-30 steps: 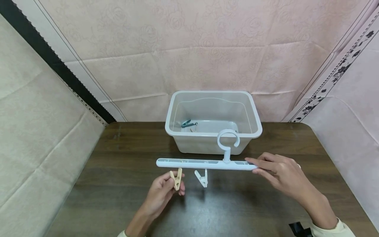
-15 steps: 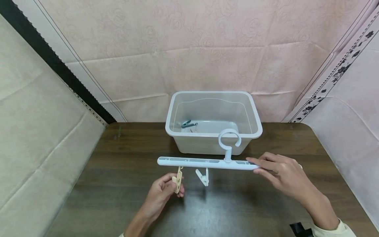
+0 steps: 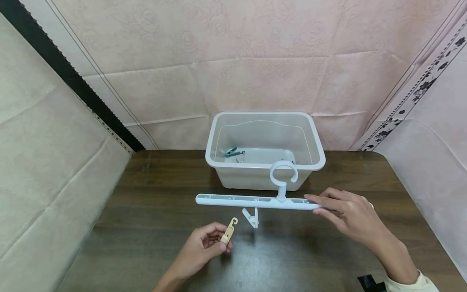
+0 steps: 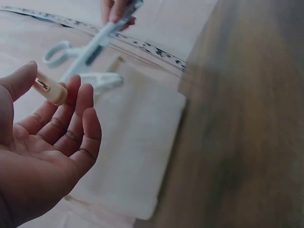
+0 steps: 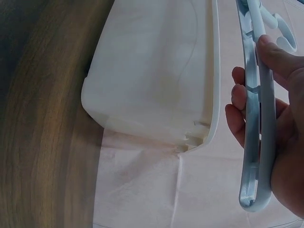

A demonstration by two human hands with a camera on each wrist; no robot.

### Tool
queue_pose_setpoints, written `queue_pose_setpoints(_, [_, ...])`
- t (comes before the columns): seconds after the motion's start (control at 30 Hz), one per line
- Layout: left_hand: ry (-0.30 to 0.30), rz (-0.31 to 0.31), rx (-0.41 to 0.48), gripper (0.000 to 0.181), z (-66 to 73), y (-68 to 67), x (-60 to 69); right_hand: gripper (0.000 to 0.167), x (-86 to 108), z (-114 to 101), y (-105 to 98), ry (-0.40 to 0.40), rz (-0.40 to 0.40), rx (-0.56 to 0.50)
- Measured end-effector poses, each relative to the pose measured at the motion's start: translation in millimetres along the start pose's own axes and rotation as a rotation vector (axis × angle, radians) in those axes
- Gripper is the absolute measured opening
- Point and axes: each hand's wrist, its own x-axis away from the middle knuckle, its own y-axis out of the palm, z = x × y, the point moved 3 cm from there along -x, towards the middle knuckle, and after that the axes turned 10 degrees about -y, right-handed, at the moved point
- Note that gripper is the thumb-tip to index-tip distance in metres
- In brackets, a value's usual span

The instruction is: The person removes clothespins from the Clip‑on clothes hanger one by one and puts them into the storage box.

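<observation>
In the head view, my left hand [image 3: 204,247] pinches a cream clothespin [image 3: 228,232] with a small hooked top, tilted, below the hanger bar and apart from it. The left wrist view shows that clothespin [image 4: 50,88] between thumb and fingers. My right hand [image 3: 346,213] grips the right end of a pale blue hanger [image 3: 237,200], holding it level above the table with its round hook upward. From the underside of the bar hangs a white clothespin [image 3: 251,219], just right of the cream one. In the right wrist view, the thumb lies against the slotted hanger bar [image 5: 266,133].
Behind the hanger a grey-white plastic tub [image 3: 240,178] stands at the back of the brown wooden table [image 3: 153,211]. A teal clothespin [image 3: 233,153] lies inside it. Patterned cloth [image 3: 255,73] forms the backdrop, and a black object [image 3: 370,282] lies by the right sleeve.
My left hand has lowered the cream clothespin from the bar's underside and shifted it right, turning it so its hooked top shows. The right hand and hanger have barely moved.
</observation>
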Motion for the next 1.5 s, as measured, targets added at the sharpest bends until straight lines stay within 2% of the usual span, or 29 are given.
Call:
queue_pose_setpoints(0.17, [0.059,-0.047,0.007,0.026,17.0,3.7,-0.7,0.043,3.0,0.3,0.5,0.009,-0.004,0.002])
queue_pose_setpoints(0.37, [0.134,-0.058,-0.1,0.02,41.3,0.1,-7.0,0.043,5.1,0.7,0.5,0.01,-0.004,0.014])
queue_pose_setpoints(0.5, [0.179,-0.017,-0.163,0.021,60.5,-5.9,-13.2,0.043,6.1,1.0,1.0,0.007,-0.007,0.012])
queue_pose_setpoints(0.67, [0.228,0.096,-0.27,0.023,85.4,-17.9,-23.6,0.043,7.3,1.1,0.9,0.006,-0.006,0.013])
queue_pose_setpoints(0.83, [0.197,0.219,-0.387,0.026,104.1,-30.1,-36.8,0.044,7.9,1.3,0.7,0.003,-0.001,0.012])
queue_pose_setpoints(0.93, [0.15,0.306,-0.5,0.028,110.5,-37.3,-46.8,0.044,8.0,1.2,0.8,0.001,-0.002,0.009])
queue_pose_setpoints(1.07, [0.148,0.384,-0.642,0.031,115.9,-48.2,-64.1,0.043,8.5,1.0,0.8,-0.002,-0.007,0.008])
queue_pose_setpoints(1.17, [0.165,0.412,-0.727,0.03,119.2,-55.5,-77.5,0.041,8.6,1.5,0.2,0.001,-0.014,0.009])
queue_pose_setpoints(1.27, [0.146,0.428,-0.796,0.029,121.0,-60.8,-90.3,0.04,8.9,2.3,0.1,0.007,-0.025,0.006])
queue_pose_setpoints(1.5, [0.083,0.431,-0.846,0.032,120.6,-65.8,-117.0,0.04,8.5,3.3,0.0,0.009,-0.026,0.007])
